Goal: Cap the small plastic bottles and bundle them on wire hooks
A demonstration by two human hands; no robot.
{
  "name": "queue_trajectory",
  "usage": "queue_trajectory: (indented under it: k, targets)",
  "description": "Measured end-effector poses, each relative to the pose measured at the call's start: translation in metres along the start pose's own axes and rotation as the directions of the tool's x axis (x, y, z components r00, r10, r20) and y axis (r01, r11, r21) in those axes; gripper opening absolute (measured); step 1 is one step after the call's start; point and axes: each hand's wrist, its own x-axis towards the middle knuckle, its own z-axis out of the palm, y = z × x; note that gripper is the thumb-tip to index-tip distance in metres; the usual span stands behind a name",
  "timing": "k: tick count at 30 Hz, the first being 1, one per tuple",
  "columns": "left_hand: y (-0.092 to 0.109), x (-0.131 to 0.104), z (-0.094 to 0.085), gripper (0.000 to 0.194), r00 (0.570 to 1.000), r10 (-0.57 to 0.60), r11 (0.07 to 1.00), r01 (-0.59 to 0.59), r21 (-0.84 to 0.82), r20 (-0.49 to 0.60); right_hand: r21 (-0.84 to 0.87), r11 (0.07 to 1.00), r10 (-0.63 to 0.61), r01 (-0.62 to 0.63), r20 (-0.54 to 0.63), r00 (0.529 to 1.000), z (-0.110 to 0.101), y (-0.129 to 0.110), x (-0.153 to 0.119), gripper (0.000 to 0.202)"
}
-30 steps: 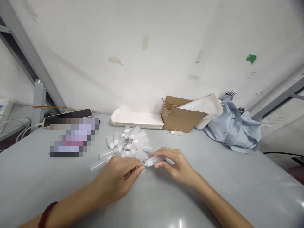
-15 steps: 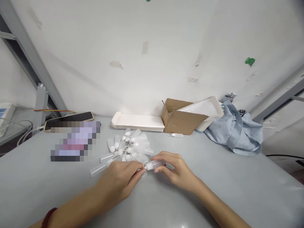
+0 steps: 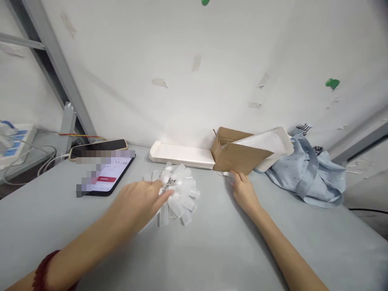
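Note:
A bunch of small translucent plastic squeeze bottles (image 3: 190,192) with white caps lies fanned out on the grey table. Thin cords show among the caps. My left hand (image 3: 141,198) reaches over the left side of the bunch, fingers curled at its middle. The fingertips are slightly blurred, and what they pinch is hidden. My right hand (image 3: 245,193) is farther back, by the front of the cardboard box. Its fingers close on a lone small plastic bottle (image 3: 226,173), whose white end shows left of the fingertips.
White padded envelopes (image 3: 183,155) are stacked against the wall. Beside them stands an open cardboard box (image 3: 239,157) with more envelopes in it. A light blue cloth bag (image 3: 309,173) lies at right. Two phones (image 3: 112,178) and cables are at left, near a power strip (image 3: 18,145).
My right hand has left the bottle it held near the bunch and moved back and right to the lone bottle. My left hand has shifted up over the bunch, which now lies more fanned out.

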Motion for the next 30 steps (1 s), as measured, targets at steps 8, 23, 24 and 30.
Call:
queue_trajectory:
  k: [8, 23, 24, 30]
  targets:
    - [0.034, -0.018, -0.004, 0.035, 0.826, 0.384, 0.875, -0.184, -0.447, 0.412, 0.066, 0.996, 0.054, -0.059, 0.085, 0.995, 0.003, -0.002, 0.001, 0.027]
    - [0.023, -0.001, 0.010, 0.041, 0.931, -0.003, 0.643, 0.282, -0.712, 0.366, 0.642, 0.756, -0.251, 0.127, 0.106, 0.962, -0.044, -0.087, -0.022, 0.024]
    - [0.024, 0.000, 0.011, 0.040, 0.927, 0.004, 0.642, 0.285, -0.712, 0.374, 0.651, 0.748, -0.259, 0.133, 0.102, 0.960, -0.045, -0.089, -0.023, 0.025]
    - [0.026, -0.003, 0.008, 0.029, 0.932, 0.075, 0.681, 0.212, -0.701, 0.354, 0.684, 0.712, -0.311, 0.160, 0.102, 0.945, -0.050, -0.095, -0.027, 0.026]
